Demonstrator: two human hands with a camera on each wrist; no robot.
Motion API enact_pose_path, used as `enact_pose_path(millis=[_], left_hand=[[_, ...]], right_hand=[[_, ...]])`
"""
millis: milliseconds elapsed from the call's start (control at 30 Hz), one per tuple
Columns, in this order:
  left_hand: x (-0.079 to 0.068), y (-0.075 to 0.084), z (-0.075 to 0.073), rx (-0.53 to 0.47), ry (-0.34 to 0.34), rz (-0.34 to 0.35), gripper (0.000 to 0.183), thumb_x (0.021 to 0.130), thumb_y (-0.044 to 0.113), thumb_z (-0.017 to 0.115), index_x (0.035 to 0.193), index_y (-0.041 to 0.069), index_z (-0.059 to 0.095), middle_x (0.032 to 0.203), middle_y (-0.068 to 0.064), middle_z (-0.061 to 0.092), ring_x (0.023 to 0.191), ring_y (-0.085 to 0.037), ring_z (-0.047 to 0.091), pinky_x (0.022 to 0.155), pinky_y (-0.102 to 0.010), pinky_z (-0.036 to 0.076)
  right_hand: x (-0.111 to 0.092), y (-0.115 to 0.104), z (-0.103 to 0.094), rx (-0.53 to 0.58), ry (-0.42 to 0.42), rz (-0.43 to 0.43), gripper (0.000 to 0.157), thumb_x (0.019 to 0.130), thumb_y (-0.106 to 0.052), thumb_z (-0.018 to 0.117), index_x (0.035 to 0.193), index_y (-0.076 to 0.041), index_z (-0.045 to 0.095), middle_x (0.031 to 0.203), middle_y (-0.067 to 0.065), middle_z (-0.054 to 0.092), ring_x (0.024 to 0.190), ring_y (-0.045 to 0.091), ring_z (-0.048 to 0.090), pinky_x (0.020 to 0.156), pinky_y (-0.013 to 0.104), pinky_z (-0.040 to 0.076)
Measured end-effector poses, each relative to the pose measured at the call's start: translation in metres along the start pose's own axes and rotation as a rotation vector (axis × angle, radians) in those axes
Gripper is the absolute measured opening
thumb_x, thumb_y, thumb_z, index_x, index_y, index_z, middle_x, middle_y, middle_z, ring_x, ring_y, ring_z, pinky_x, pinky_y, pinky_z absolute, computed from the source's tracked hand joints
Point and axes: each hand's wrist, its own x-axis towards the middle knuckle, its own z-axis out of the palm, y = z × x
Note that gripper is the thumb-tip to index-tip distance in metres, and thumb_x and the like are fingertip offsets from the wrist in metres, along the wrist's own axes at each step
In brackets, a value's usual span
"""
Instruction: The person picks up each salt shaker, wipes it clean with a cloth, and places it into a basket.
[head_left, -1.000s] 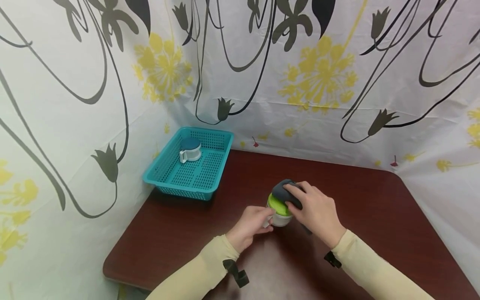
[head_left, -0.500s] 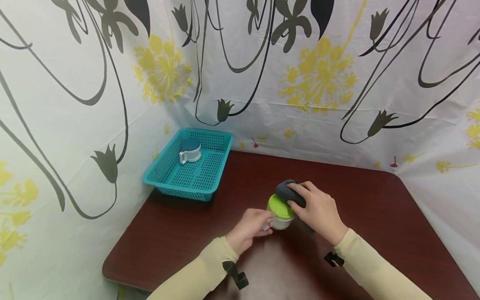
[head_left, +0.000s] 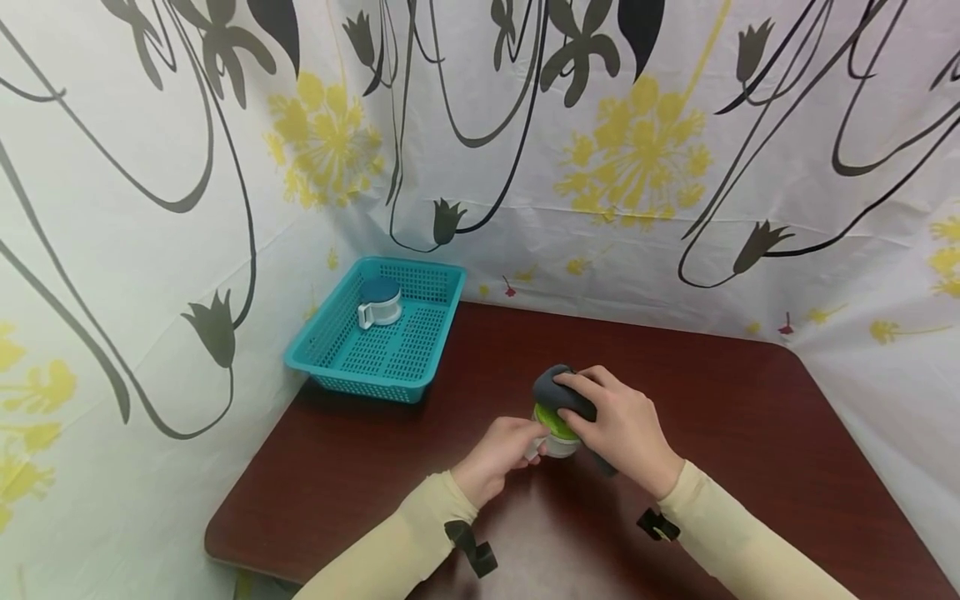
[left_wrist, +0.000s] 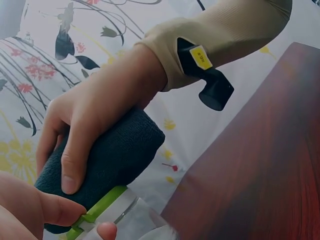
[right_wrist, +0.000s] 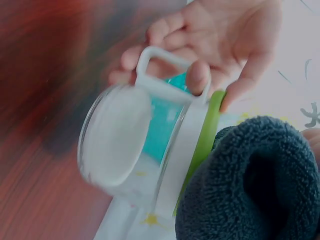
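Observation:
In the head view my left hand (head_left: 501, 450) grips the white handle of a small jar (right_wrist: 115, 142), fingers through the handle loop. A bright green lid (right_wrist: 206, 135) tops the jar, whose clear body and white base show in the right wrist view. The jar tilts above the table. My right hand (head_left: 626, 425) holds a folded dark blue-grey towel (left_wrist: 125, 147), its thumb and fingers spread around it. The towel lies against the lid and covers much of it in the head view. My left thumb and a fingertip rest at the lid's edge.
A turquoise plastic basket (head_left: 431, 367) stands at the back left of the dark red-brown table (head_left: 360, 467). Inside it sits a similar jar with a blue lid (head_left: 379, 289) and white handle. Patterned white curtains (head_left: 495, 233) hang behind and to the left.
My right hand with the towel shifts slightly right, uncovering more of the green lid, then moves back left across it. The left hand stays nearly in place on the handle.

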Motion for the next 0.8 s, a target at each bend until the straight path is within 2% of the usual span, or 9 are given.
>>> enact_pose_path(millis=[267,500,667,800], left_hand=[[0.0,-0.002,0.001,-0.025,-0.018,-0.002,0.026,0.09,0.029,0.068,0.083,0.005,0.069,0.072,-0.002,0.06,0.076,-0.024,0.061,0.083,-0.043,0.051],[0.0,-0.002,0.001,-0.026,-0.014,-0.01,0.024,0.09,0.025,0.067,0.087,0.002,0.07,0.072,-0.003,0.06,0.075,-0.023,0.062,0.08,-0.042,0.053],[-0.002,0.0,0.001,-0.028,-0.017,0.005,0.023,0.091,0.024,0.066,0.09,0.001,0.071,0.072,-0.002,0.059,0.074,-0.022,0.062,0.081,-0.042,0.054],[-0.003,0.001,0.002,-0.027,-0.015,0.018,0.024,0.09,0.024,0.067,0.086,0.001,0.07,0.071,-0.002,0.058,0.072,-0.02,0.061,0.079,-0.04,0.054]], right_hand=[[0.001,-0.013,0.002,0.011,-0.017,-0.004,0.048,0.083,-0.03,0.084,0.128,-0.028,0.068,0.113,-0.007,0.061,0.065,0.005,0.057,0.052,0.026,0.046],[0.001,-0.015,0.002,-0.046,-0.041,-0.004,0.053,0.081,-0.031,0.085,0.131,-0.026,0.067,0.111,-0.003,0.061,0.066,0.008,0.057,0.051,0.026,0.046],[0.001,-0.013,0.002,-0.104,-0.023,-0.046,0.056,0.079,-0.032,0.086,0.131,-0.025,0.066,0.111,-0.001,0.062,0.071,0.012,0.062,0.05,0.029,0.049],[0.005,-0.001,-0.002,-0.144,0.005,-0.049,0.056,0.079,-0.032,0.086,0.131,-0.023,0.066,0.11,0.001,0.063,0.075,0.016,0.065,0.052,0.034,0.052]])
